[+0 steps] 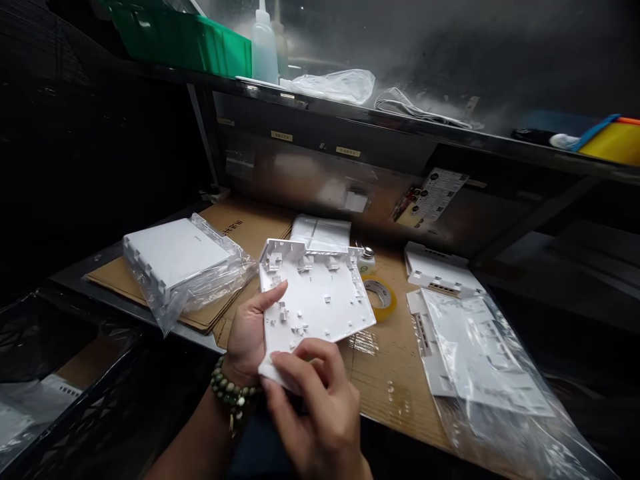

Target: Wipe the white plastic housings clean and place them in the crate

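My left hand (249,333), with a beaded bracelet at the wrist, grips a white plastic housing cover (310,297) by its left edge. The thumb lies over the inner face. Clips and small posts on that face point up toward me, and a raised wall runs along the far side. At the near corner, my right hand (320,407) is closed in a pinch on a white cloth-like piece (277,373), pressed against the cover's edge. Fingers hide part of this piece and the corner.
White housings in clear plastic bags lie at left (175,253) and right (485,353). A roll of yellowish tape (389,298) rests on the cardboard (395,400) behind the cover. Overhead, a shelf (325,100) carries a green bin (185,43) and squeeze bottles (264,50).
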{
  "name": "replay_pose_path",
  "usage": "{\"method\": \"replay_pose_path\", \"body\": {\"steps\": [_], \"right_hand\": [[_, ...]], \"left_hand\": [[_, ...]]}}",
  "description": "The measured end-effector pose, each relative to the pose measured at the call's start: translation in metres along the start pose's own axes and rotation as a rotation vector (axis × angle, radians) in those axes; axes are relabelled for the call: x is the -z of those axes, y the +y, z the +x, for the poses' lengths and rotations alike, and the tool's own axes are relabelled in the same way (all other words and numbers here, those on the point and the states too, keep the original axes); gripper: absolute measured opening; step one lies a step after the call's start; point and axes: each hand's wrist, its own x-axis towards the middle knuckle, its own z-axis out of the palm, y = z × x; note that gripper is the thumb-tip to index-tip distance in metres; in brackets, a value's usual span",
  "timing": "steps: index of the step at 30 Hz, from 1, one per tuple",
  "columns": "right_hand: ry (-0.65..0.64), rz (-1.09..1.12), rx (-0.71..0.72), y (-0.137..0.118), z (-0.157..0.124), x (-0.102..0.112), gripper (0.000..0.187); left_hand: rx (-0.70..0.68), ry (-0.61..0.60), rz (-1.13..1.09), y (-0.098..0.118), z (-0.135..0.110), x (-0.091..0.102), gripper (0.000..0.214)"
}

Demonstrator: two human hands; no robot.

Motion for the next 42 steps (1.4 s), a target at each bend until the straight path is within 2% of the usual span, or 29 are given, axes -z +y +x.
{"method": "replay_pose_path", "body": {"steps": [2, 6, 11, 14, 17, 20, 22, 24, 28, 29, 32, 34, 37, 39, 42], "right_hand": [[0.006, -0.019, 0.017, -0.003, -0.001, -0.004, 0.018], [-0.029, -0.060, 0.051, -0.001, 0.001, 0.001, 0.017], [-0.024, -0.033, 0.056, -0.001, -0.002, -0.001, 0.023], [-0.065, -0.042, 0.047, 0.004, -0.005, 0.000, 0.022], [-0.057, -0.084, -0.025, 0.011, -0.004, 0.010, 0.020], [0.030, -0.073, -0.070, 0.019, 0.000, 0.023, 0.020], [0.073, -0.067, -0.090, 0.027, 0.002, 0.033, 0.020], [0.149, -0.126, -0.143, 0.041, 0.002, 0.047, 0.019], [0.410, -0.249, -0.319, 0.071, 0.000, 0.076, 0.014], [0.426, -0.243, -0.343, 0.075, -0.001, 0.081, 0.014], [0.295, -0.195, -0.323, 0.085, -0.005, 0.083, 0.016], [0.201, -0.202, -0.307, 0.090, -0.007, 0.080, 0.016], [0.242, -0.249, -0.335, 0.097, -0.012, 0.078, 0.014], [0.248, -0.201, -0.304, 0.098, -0.015, 0.081, 0.014], [0.068, -0.110, -0.202, 0.098, -0.014, 0.086, 0.019]], "left_hand": [[-0.057, -0.039, 0.029, -0.001, -0.003, -0.002, 0.051], [-0.151, -0.110, 0.061, -0.001, -0.004, 0.003, 0.051], [-0.148, -0.148, 0.024, 0.001, -0.004, 0.008, 0.051], [-0.112, -0.121, -0.065, 0.003, -0.003, 0.011, 0.052], [-0.119, -0.031, -0.157, 0.006, -0.002, 0.016, 0.052], [-0.140, 0.027, -0.182, 0.011, 0.000, 0.021, 0.054], [-0.151, 0.014, -0.189, 0.016, 0.000, 0.023, 0.055], [-0.141, -0.043, -0.205, 0.023, -0.001, 0.028, 0.056], [-0.046, -0.193, -0.235, 0.036, -0.006, 0.046, 0.060], [-0.028, -0.213, -0.240, 0.038, -0.006, 0.052, 0.062], [-0.008, -0.221, -0.241, 0.039, -0.005, 0.066, 0.066], [-0.032, -0.182, -0.235, 0.036, -0.003, 0.071, 0.070], [-0.075, -0.083, -0.214, 0.031, -0.001, 0.076, 0.072], [-0.080, -0.033, -0.186, 0.031, 0.000, 0.081, 0.074], [-0.112, 0.012, -0.114, 0.033, 0.000, 0.096, 0.081]]}}
